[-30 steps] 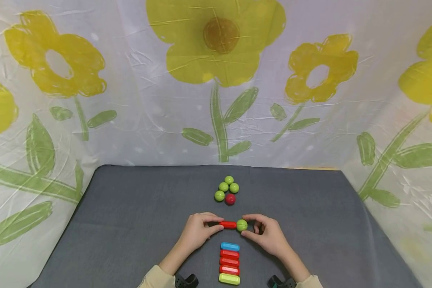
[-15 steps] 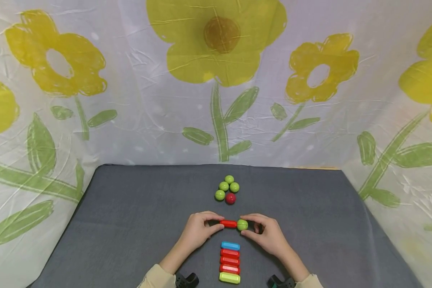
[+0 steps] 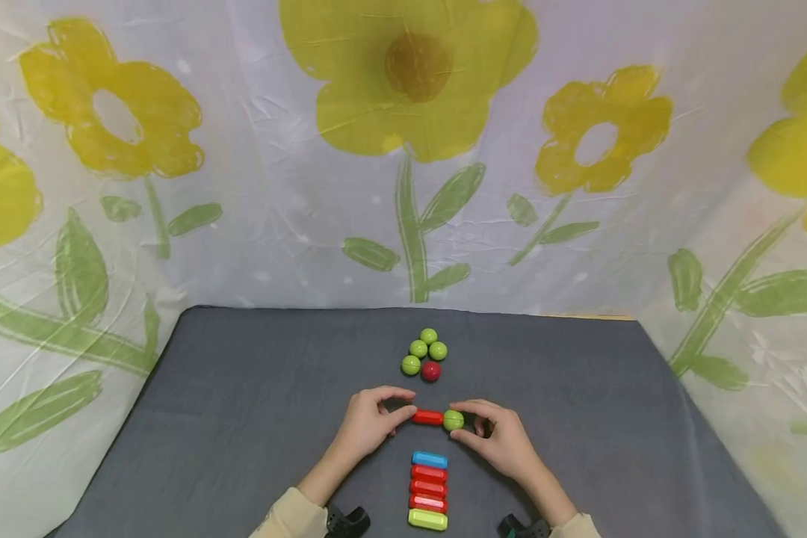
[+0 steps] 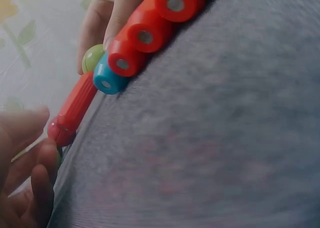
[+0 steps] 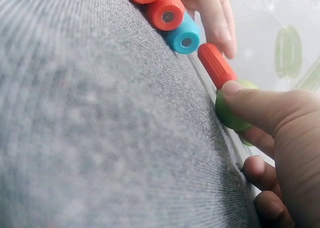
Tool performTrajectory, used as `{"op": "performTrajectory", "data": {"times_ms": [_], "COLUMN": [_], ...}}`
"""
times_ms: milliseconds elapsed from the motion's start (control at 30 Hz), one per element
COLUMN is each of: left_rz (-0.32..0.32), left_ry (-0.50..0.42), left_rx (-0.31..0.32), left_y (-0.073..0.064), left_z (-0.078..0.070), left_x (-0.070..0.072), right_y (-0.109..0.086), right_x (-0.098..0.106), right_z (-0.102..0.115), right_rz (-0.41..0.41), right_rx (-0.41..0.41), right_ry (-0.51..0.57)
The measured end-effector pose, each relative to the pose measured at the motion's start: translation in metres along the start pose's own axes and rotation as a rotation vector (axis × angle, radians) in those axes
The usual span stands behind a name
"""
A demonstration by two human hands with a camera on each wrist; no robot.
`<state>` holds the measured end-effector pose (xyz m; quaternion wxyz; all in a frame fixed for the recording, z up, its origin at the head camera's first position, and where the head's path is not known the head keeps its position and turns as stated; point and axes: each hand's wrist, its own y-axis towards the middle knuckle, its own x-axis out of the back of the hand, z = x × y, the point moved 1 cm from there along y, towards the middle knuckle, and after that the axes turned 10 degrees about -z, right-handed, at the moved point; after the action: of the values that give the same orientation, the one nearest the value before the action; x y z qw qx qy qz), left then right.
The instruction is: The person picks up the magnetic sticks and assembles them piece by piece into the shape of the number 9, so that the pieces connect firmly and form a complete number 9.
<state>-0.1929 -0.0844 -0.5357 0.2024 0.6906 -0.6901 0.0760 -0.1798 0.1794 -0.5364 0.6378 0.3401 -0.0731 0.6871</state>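
A red magnetic rod (image 3: 427, 418) lies on the dark cloth, its right end against a green ball (image 3: 453, 420). My right hand (image 3: 504, 441) pinches that green ball between thumb and forefinger. At the rod's left end my left hand (image 3: 370, 422) has its thumb and forefinger spread apart around it; whether the thumb still touches the rod, I cannot tell. The right wrist view shows the rod (image 5: 216, 65) with its free end bare and the right thumb on the green ball (image 5: 231, 112). In the left wrist view a red ball (image 4: 60, 133) appears in line behind the rod.
Nearer me lies a column of rods: a blue rod (image 3: 430, 459), several red rods (image 3: 428, 488) and a yellow-green rod (image 3: 427, 519). Farther off sit several green balls (image 3: 418, 348) and a red ball (image 3: 431, 371). A flower-printed curtain (image 3: 255, 224) stands behind the table.
My left hand has let go of the red rod: its forefinger has lifted up and away from the thumb. The right hand keeps its pinch on the green ball.
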Motion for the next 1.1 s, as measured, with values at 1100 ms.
{"op": "performTrajectory", "data": {"times_ms": [1100], "left_rz": [-0.117], "left_ry": [0.161], "left_rx": [0.085], "left_y": [0.066], "left_z": [0.002], "left_x": [-0.012], "right_y": [0.002], "right_x": [0.0], "right_z": [-0.004], "right_rz": [-0.001], "right_rx": [-0.022], "right_ry": [0.002]}}
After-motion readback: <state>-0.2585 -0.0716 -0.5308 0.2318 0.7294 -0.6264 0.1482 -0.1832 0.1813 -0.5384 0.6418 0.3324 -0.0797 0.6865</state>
